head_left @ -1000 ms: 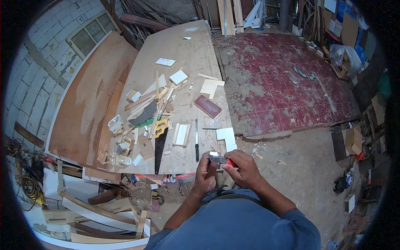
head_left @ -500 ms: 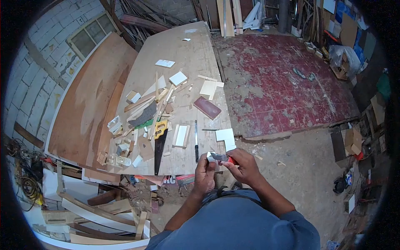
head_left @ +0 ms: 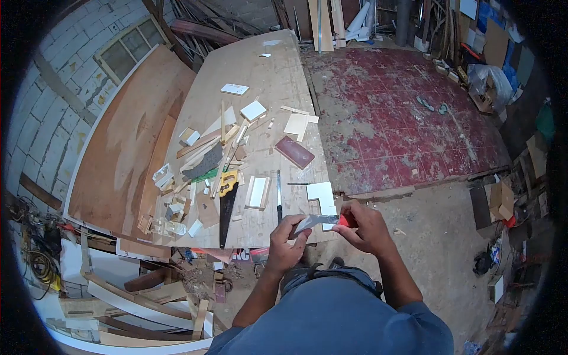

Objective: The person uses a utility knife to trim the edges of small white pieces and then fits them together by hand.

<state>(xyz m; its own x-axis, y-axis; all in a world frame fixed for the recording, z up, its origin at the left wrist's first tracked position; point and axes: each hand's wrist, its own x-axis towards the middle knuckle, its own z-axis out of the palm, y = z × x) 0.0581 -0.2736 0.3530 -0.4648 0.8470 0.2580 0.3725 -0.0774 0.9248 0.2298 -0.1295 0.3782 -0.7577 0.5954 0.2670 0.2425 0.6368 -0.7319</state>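
Note:
In front of my body, over the near edge of the workbench (head_left: 248,239), my left hand (head_left: 286,247) pinches the pale, shiny end of a flat grey piece (head_left: 307,223) between thumb and fingers. My right hand (head_left: 368,229) is closed around a small red-handled tool (head_left: 345,221). The grey piece spans from hand to hand and meets the red handle; I cannot tell what kind of tool it is. White L-shaped board (head_left: 322,198) lies on the bench just beyond my hands. To the left is a long, thin tool with a black handle (head_left: 279,213).
A yellow-handled handsaw (head_left: 227,207) lies on the bench, beside a heap of wood offcuts (head_left: 207,154). Farther right is a reddish-brown rectangular block (head_left: 294,153). A large plywood panel (head_left: 118,142) leans along the left side. A raised red-tiled floor (head_left: 402,118) begins right of the bench.
My hands have moved apart, the right one going rightward with the red handle. The grey piece between them now shows longer, and more of the white board is uncovered.

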